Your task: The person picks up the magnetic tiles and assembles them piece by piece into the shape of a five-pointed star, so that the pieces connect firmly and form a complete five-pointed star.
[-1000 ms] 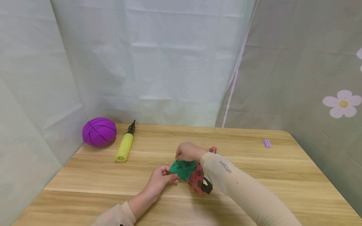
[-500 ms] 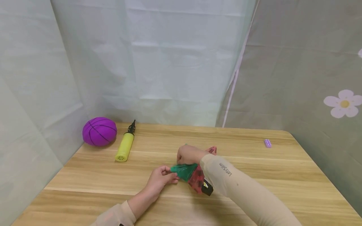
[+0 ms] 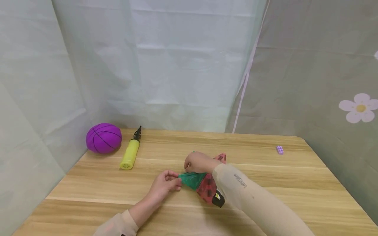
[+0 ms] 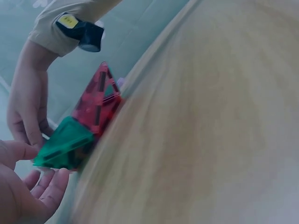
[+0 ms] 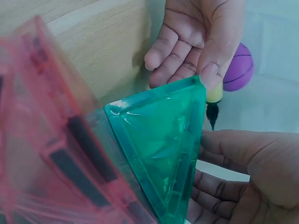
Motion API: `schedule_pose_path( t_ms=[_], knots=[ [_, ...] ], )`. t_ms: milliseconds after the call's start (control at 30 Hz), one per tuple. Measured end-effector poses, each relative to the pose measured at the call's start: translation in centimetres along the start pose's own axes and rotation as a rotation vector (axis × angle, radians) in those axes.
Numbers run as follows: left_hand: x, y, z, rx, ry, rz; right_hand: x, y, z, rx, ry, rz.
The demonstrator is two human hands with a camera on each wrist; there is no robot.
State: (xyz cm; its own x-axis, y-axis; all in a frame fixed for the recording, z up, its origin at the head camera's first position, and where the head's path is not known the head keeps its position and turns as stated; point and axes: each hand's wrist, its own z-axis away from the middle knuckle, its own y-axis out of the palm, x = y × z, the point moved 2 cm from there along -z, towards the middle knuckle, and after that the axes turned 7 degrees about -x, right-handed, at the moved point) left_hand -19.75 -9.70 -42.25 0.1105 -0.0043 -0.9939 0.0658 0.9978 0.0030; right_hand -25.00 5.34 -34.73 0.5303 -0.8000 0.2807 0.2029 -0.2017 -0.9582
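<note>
A green translucent triangular magnetic tile point(image 5: 154, 140) joins a red magnetic-tile structure point(image 3: 207, 188) on the wooden table point(image 3: 251, 216). In the head view, my right hand point(image 3: 198, 163) reaches over the far side of the green tile. The right wrist view shows its thumb at the tile's edge and the other fingers partly hidden behind it. My left hand point(image 3: 162, 186) is at the tile's left corner. A fingertip touches that corner, while the other fingers are spread apart. The red structure's pointed end rises in the left wrist view, and my right sleeve hides part of it in the head view.
A purple ball point(image 3: 104, 138) sits at the table's back left, beside a yellow hand pump point(image 3: 130, 154) with a black nozzle. A small purple toy block point(image 3: 279, 149) lies at the back right. Pale curtains point(image 3: 192, 65) hang behind the table.
The left hand has drawn slightly left and its fingers have loosened at the green tile's corner. The green tile has tilted, showing narrower in the head view, and the right hand has shifted slightly nearer.
</note>
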Motion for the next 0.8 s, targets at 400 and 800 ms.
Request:
schedule_pose_path(
  t_ms=[400,800],
  knots=[
    [-3.2,-1.3,-0.8,-0.071,0.232,-0.275,-0.7,-0.8,2.1,-0.15,-0.047,-0.168],
    [-6.8,-1.5,-1.1,-0.108,0.675,-0.654,-1.5,-1.7,5.5,-0.325,-0.025,-0.259]
  ],
)
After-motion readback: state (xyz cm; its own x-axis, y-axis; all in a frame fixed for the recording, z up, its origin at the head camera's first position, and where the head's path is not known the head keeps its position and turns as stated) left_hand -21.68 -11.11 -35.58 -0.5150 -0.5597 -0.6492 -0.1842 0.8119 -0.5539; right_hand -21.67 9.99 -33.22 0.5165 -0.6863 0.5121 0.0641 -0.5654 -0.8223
